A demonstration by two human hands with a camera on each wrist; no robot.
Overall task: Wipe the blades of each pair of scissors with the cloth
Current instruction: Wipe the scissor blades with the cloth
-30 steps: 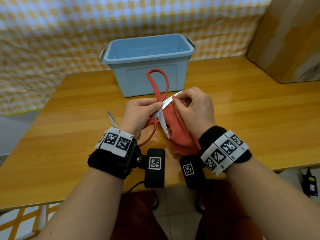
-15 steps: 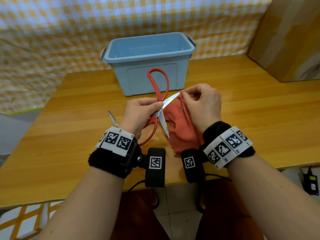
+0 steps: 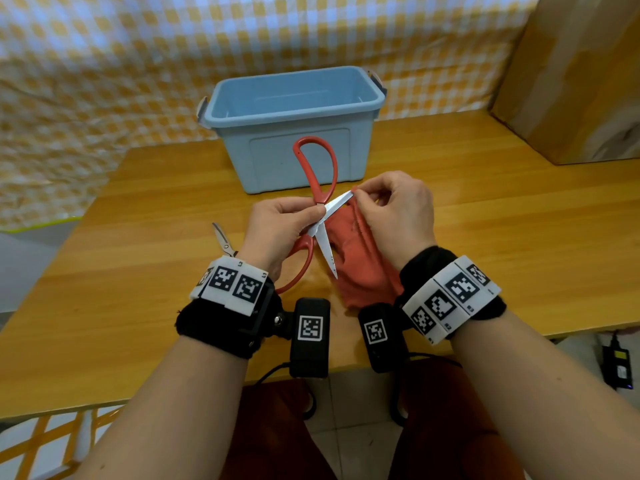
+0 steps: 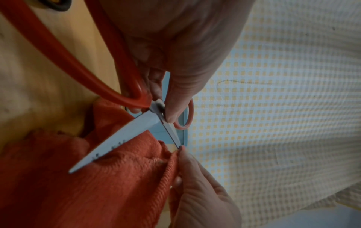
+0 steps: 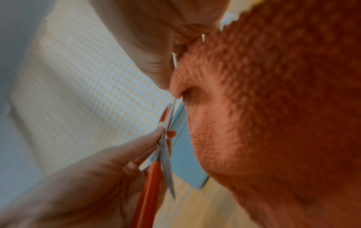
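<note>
Left hand (image 3: 277,230) grips the open red scissors (image 3: 320,216) at the pivot; right hand (image 3: 394,209) pinches the cloth (image 3: 360,265) around, I think, the blade tip.

The left hand (image 3: 277,230) covers the pivot of the red scissors (image 3: 317,174) and most of the lower handle loop. A second pair (image 3: 223,240) shows only its blade tips beyond the left wrist. The cloth (image 3: 360,265) hides the right fingertips and the far blade's tip, and its lower edge disappears behind the right wrist camera. The right wrist view is blurred, the cloth overflowing its right edge.
</note>
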